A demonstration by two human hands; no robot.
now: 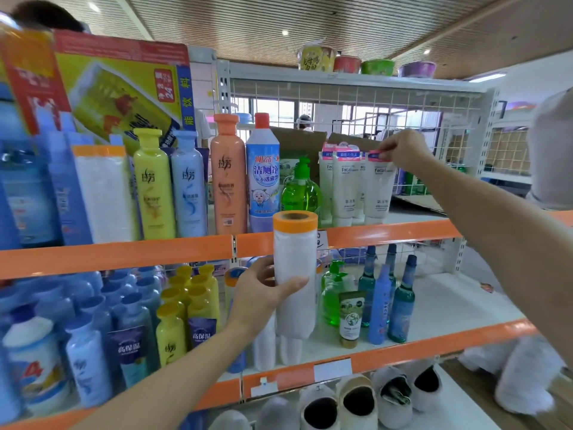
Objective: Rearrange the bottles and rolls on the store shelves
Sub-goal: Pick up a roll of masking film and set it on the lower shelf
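My left hand (263,293) grips a white roll with an orange top (296,262), held upright in front of the orange shelf edge (124,254). My right hand (403,148) pinches the pink top of a white facial-cleanser tube (379,187), the rightmost of several such tubes standing on the upper shelf. Left of the tubes stand a green pump bottle (300,193), a blue-white cleaner bottle (263,172), an orange bottle (228,178), a pale blue bottle (189,184) and a yellow bottle (154,184). Another white roll (104,193) stands at the far left.
The lower shelf (449,302) holds yellow and blue bottles, white rolls, green pump bottles, a small tube (350,321) and tall blue-green bottles (403,302). Slippers (359,401) lie on the bottom shelf. Instant-noodle bowls (316,58) sit on top. A wire grid backs the shelves.
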